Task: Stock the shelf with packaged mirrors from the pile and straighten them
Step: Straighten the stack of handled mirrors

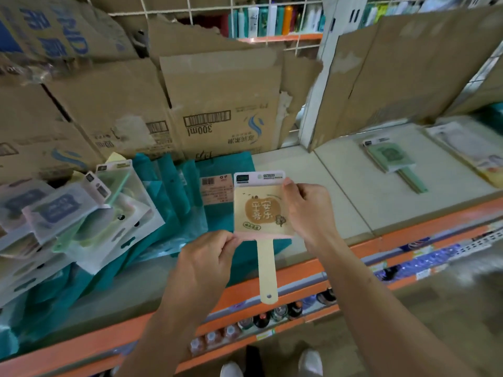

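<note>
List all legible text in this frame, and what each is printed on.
"300ml", upside down: cardboard box at the back of the shelf.
"平安喜乐": front of the yellow mirror.
Blurred or too small to read: header card on that mirror, white label on the teal bags, blue print on the top-left box, shelf-edge tags.

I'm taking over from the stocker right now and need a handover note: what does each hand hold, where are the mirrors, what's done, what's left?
Left hand: pinches the lower left corner of the yellow mirror.
Right hand: grip on its right edge.
The mirror is held over the front of the shelf, handle toward the person.
Pile: jumbled, on the shelf's left.
Done: a green mirror lies flat farther right.
Left: place this one, stock the pile, straighten.
</note>
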